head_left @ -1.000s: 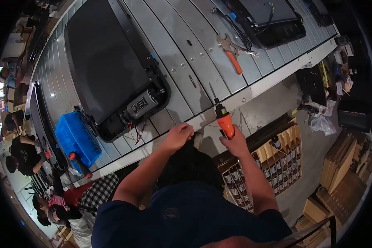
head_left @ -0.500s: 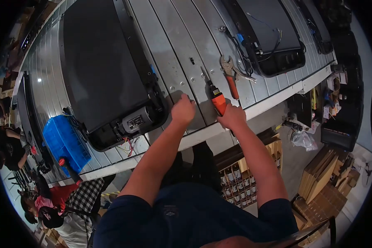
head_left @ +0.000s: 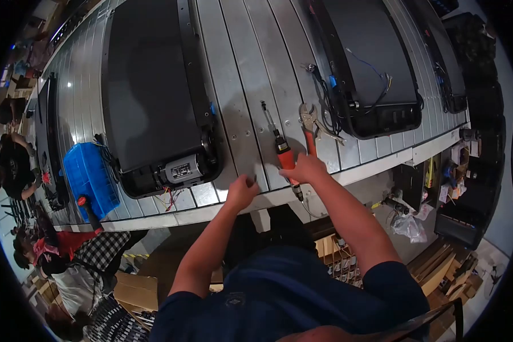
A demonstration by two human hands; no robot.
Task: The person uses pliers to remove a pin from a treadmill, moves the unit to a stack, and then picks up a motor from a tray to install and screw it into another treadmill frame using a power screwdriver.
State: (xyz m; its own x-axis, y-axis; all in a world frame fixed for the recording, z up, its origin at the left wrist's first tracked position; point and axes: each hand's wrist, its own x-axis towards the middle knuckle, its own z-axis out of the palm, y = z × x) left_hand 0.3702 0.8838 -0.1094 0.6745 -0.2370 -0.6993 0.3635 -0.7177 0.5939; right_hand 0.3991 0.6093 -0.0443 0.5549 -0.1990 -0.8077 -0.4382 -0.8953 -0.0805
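— Slatted metal worktop (head_left: 229, 62) across the whole view. Biggest items on it?

— Long black-framed unit (head_left: 148, 97), left, with a motor (head_left: 182, 170) exposed at its near end. Second black-framed unit (head_left: 373, 62), right.

— Next size down?

— Blue bin (head_left: 81, 166), left of the first unit, close to the near edge. Then the red power driver (head_left: 286, 161), between the units, rear end out past the edge. Pliers (head_left: 310, 141) just right of it.

— Who has the driver?

— Right-hand grip (head_left: 308, 169), fingers wrapped round the body. Long axis runs away from the person, leaning slightly left.

— Other hand?

— Left-hand grip (head_left: 242, 192), left of the driver, apart from it, by the near edge. Fingers curled; can't tell if they pinch anything.

— Smallest?

— Small dark piece (head_left: 263, 105), beyond both hands, in line with the driver, right by its bit end. Contact: can't tell. Driver's nearer hand: right.
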